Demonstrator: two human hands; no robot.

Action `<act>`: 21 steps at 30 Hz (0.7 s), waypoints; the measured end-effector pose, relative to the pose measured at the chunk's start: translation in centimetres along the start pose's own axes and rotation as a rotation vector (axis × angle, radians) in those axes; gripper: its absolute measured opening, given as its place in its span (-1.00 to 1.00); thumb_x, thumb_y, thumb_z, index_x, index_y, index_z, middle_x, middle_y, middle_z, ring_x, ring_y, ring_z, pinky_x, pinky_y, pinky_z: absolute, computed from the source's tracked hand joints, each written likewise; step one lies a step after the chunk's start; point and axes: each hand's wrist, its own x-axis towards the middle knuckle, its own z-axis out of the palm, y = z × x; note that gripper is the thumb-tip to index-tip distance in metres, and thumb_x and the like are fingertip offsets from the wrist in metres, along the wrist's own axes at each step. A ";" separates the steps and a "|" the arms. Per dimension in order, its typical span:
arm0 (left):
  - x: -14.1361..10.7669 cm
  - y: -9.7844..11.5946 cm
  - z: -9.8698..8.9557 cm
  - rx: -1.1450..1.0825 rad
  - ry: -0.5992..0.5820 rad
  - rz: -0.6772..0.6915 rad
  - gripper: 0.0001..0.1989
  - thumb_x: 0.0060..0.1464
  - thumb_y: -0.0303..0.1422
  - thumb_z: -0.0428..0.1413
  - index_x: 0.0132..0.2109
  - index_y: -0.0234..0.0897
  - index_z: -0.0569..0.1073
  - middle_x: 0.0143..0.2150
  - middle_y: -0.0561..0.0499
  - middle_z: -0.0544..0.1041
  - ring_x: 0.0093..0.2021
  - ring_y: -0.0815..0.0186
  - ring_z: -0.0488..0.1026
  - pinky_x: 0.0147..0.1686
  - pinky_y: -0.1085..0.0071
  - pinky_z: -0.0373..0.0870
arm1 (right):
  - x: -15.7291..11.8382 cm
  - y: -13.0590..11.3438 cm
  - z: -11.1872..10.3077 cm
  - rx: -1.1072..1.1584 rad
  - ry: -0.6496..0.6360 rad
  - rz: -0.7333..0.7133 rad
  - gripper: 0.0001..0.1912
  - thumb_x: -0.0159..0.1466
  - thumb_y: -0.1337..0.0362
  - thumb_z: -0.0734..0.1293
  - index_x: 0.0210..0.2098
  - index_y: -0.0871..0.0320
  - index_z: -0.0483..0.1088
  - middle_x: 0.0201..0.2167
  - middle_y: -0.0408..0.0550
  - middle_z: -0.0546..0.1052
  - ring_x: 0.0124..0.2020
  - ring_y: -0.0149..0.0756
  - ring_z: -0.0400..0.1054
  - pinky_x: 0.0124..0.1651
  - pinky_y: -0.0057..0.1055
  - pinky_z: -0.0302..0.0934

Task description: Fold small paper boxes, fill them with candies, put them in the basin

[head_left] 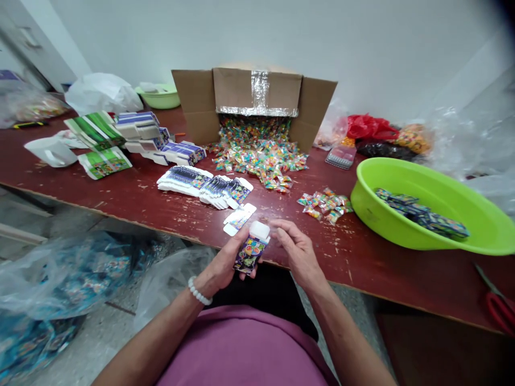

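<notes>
My left hand (229, 260) is wrapped round a small printed candy carton (250, 252), which is tilted with its white top flap up. At the carton's upper right edge is my right hand (296, 249), its thumb and fingers drawn together. Whether those fingertips grip the flap or something small, I cannot make out. Just beyond the carton lies a single flattened carton (240, 219). Behind that, a fanned row of flat cartons (201, 185) rests on the dark red table (322, 252). A small pile of wrapped candies (325, 203) lies to the right of my hands.
An open cardboard box (237, 88) spills wrapped candies (261, 155) onto the table. On the right, a green basin (370, 209) holds several filled-looking cartons (422, 214). Red-handled scissors (499, 311) lie near the right edge. Bundled cartons (177, 153) and a white mug (52, 151) stand left.
</notes>
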 end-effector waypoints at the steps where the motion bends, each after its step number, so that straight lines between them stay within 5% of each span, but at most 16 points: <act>1: 0.0 0.0 0.1 -0.020 0.005 -0.016 -0.37 0.13 0.16 -0.04 -0.10 -0.37 0.50 -0.46 -0.11 0.53 -0.65 0.34 0.41 -0.77 0.54 0.10 | -0.1 0.1 0.1 0.090 0.008 0.075 -0.71 0.28 0.07 0.34 -0.06 0.04 0.48 -0.08 -0.06 0.51 -0.15 -0.29 0.41 -0.14 -0.37 0.32; 5: -0.1 -0.2 0.4 0.038 0.022 0.024 -0.44 0.10 0.10 0.04 -0.22 -0.38 0.51 -0.52 -0.08 0.52 -0.69 0.36 0.40 -0.79 0.56 0.09 | -0.3 0.6 0.6 0.222 -0.187 0.221 -0.61 0.19 0.07 0.43 -0.04 0.09 0.44 -0.19 -0.07 0.55 -0.30 -0.31 0.42 -0.31 -0.41 0.36; 9: -0.1 -0.7 0.7 0.018 0.065 0.049 -0.49 0.07 0.08 0.10 -0.18 -0.35 0.47 -0.54 -0.03 0.50 -0.71 0.34 0.40 -0.82 0.58 0.10 | -0.6 0.5 1.1 0.023 -0.122 0.034 -0.75 0.25 0.10 0.39 -0.16 0.10 0.52 -0.29 -0.08 0.57 -0.40 -0.34 0.42 -0.38 -0.43 0.33; 15: 0.3 -0.6 0.1 -0.295 -0.193 -0.194 -0.43 0.15 0.14 -0.11 -0.24 -0.31 0.40 -0.52 -0.04 0.49 -0.70 0.23 0.45 -0.86 0.49 0.21 | -0.7 -0.7 0.8 -0.186 -0.173 -0.176 -0.79 0.32 0.14 0.32 -0.25 0.06 0.57 -0.22 -0.05 0.61 -0.22 -0.24 0.49 -0.17 -0.36 0.36; 21: 0.0 -0.7 0.7 -0.066 0.030 -0.077 -0.55 0.17 0.05 -0.02 -0.20 -0.30 0.40 -0.53 0.01 0.47 -0.71 0.32 0.41 -0.86 0.58 0.11 | -0.1 -0.3 1.2 0.122 -0.179 0.192 -0.72 0.12 0.09 0.48 -0.30 0.15 0.49 -0.43 -0.11 0.58 -0.56 -0.35 0.42 -0.49 -0.41 0.35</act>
